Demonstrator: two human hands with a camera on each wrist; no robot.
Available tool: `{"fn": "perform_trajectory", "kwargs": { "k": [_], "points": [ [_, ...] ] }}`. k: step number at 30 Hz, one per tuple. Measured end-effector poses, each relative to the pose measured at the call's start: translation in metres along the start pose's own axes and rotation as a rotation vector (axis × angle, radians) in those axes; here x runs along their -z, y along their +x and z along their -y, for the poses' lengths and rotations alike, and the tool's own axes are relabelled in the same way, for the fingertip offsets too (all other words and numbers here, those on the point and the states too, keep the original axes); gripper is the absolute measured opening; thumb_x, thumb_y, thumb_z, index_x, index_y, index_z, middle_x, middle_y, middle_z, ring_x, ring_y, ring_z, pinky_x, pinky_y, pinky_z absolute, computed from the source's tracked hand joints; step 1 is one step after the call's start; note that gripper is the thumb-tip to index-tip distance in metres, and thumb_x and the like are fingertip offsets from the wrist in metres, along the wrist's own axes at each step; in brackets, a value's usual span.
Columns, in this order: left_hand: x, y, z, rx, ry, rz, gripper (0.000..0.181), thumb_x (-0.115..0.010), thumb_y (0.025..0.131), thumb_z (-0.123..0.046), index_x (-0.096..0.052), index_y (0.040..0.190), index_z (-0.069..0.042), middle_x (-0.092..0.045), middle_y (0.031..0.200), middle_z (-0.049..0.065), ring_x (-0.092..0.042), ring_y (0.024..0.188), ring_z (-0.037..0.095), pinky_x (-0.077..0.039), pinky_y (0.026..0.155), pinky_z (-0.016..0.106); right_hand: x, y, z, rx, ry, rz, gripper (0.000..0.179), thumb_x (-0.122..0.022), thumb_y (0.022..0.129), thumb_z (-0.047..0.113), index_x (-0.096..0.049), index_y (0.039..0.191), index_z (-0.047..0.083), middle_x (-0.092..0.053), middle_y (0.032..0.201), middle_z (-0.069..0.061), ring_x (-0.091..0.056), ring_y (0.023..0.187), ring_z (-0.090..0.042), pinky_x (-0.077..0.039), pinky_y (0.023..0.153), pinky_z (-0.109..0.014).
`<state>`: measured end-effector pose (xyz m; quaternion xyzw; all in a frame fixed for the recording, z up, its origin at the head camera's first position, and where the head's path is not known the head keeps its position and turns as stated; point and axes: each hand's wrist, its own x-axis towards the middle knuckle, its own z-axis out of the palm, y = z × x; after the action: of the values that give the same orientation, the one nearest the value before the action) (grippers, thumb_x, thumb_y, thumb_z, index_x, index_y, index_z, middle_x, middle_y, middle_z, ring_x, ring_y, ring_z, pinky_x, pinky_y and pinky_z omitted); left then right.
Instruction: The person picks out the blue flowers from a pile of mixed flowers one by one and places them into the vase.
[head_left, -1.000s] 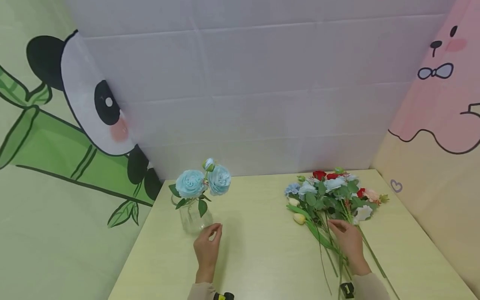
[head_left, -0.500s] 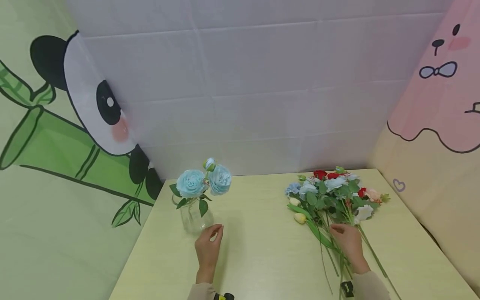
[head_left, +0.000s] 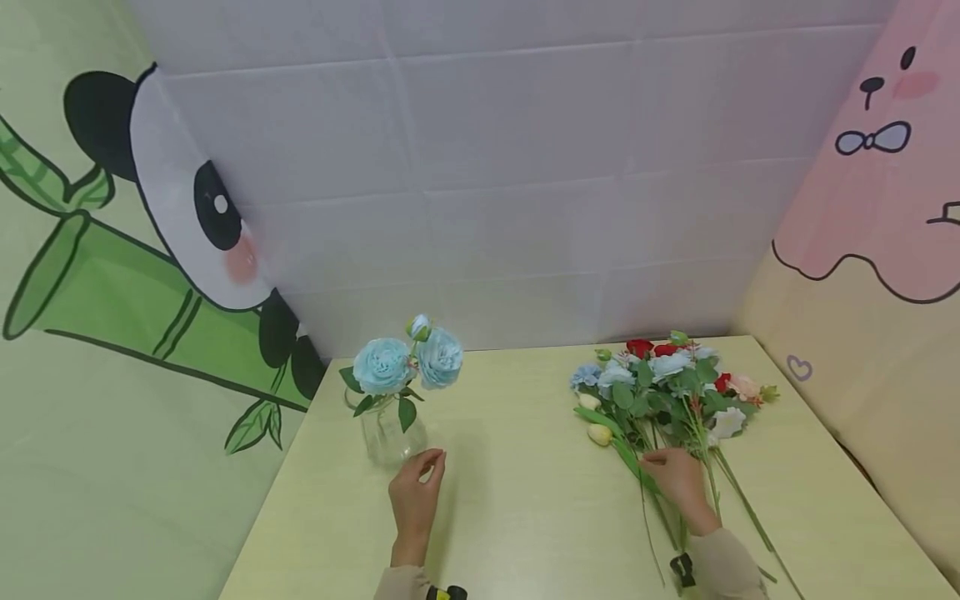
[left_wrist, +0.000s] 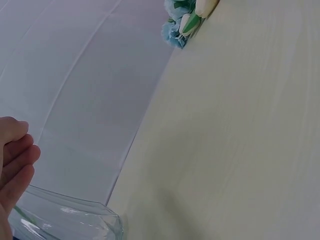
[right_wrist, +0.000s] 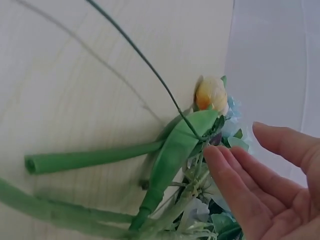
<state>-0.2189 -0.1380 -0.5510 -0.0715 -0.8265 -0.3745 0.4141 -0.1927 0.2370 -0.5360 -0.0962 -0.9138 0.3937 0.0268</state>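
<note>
My left hand [head_left: 416, 492] is beside the clear glass vase [head_left: 386, 442], its fingers loosely bent and holding nothing. In the vase stands a stem with light blue flowers [head_left: 381, 367] and a bud. On the right, my right hand [head_left: 681, 487] hovers over the stems of a heap of artificial flowers [head_left: 671, 367]. The right wrist view shows its thumb apart from the fingers [right_wrist: 235, 187], whose tips are right at a thin dark green stem [right_wrist: 145, 60]. Close by are a broad green leaf [right_wrist: 175, 145] and a yellow tulip [right_wrist: 211, 95].
The pale table [head_left: 517, 500] lies between vase and flower heap. A white sheet [head_left: 510, 208] hangs behind it. Printed cloths with a panda [head_left: 165, 183] and a pink figure [head_left: 855, 200] flank the sides. Long stems [head_left: 750, 508] reach toward the front edge.
My right hand has shifted left across the stems, and some of the stems beneath it lie differently. The left hand and the vase have stayed in place.
</note>
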Motion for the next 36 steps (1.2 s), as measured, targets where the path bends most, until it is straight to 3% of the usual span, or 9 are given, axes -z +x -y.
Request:
{"fn": "perform_trajectory", "kwargs": {
  "k": [15,22,25,27,30,36],
  "points": [
    [-0.002,0.001,0.000,-0.021,-0.022,-0.016,0.011,-0.075,0.068,0.003,-0.071,0.075,-0.004,-0.070,0.071,0.005,-0.065,0.061,0.015,-0.050,0.060,0.012,-0.009,0.010,0.000,-0.011,-0.063,0.005,0.025,-0.063,0.082,0.009,-0.067,0.096,-0.011,-0.066,0.094,-0.026,-0.063,0.080,-0.037,-0.051,0.063,-0.041],
    [-0.002,0.000,0.000,-0.013,-0.023,-0.004,0.010,-0.074,0.069,0.003,-0.070,0.076,-0.004,-0.069,0.070,0.005,-0.064,0.061,0.016,-0.051,0.061,0.013,-0.014,0.014,-0.003,0.011,-0.100,-0.041,0.020,-0.063,0.081,0.006,-0.067,0.091,-0.011,-0.066,0.089,-0.027,-0.063,0.070,-0.032,-0.050,0.057,-0.039],
    [-0.002,-0.003,0.002,-0.001,-0.020,-0.005,0.011,-0.074,0.069,0.004,-0.070,0.075,-0.004,-0.069,0.069,0.005,-0.064,0.061,0.016,-0.051,0.061,0.013,-0.019,0.017,-0.005,0.006,-0.104,-0.051,0.015,-0.060,0.082,0.003,-0.068,0.077,-0.008,-0.063,0.065,-0.019,-0.052,0.051,-0.019,-0.042,0.046,-0.030],
    [-0.002,-0.004,0.002,0.008,-0.019,-0.002,0.011,-0.075,0.068,0.004,-0.070,0.075,-0.004,-0.069,0.069,0.005,-0.064,0.061,0.016,-0.050,0.061,0.012,-0.022,0.019,-0.006,0.008,-0.111,-0.052,0.021,-0.058,0.084,0.002,-0.065,0.065,-0.005,-0.049,0.050,-0.008,-0.035,0.044,-0.011,-0.031,0.042,-0.024],
    [-0.002,-0.006,0.002,0.025,-0.028,0.011,0.010,-0.074,0.069,0.003,-0.070,0.076,-0.005,-0.069,0.070,0.005,-0.064,0.062,0.015,-0.050,0.062,0.010,-0.025,0.021,-0.007,0.022,-0.124,-0.070,0.026,-0.057,0.085,0.003,-0.063,0.061,-0.002,-0.041,0.047,0.002,-0.028,0.043,-0.008,-0.025,0.043,-0.022],
    [-0.003,-0.005,0.002,0.023,-0.039,0.009,0.010,-0.074,0.070,0.002,-0.070,0.076,-0.005,-0.069,0.071,0.005,-0.064,0.063,0.014,-0.050,0.063,0.010,-0.027,0.024,-0.006,0.014,-0.164,-0.079,0.038,-0.056,0.086,0.005,-0.049,0.049,0.006,-0.034,0.044,0.004,-0.026,0.041,-0.009,-0.024,0.041,-0.022]
  ]
}}
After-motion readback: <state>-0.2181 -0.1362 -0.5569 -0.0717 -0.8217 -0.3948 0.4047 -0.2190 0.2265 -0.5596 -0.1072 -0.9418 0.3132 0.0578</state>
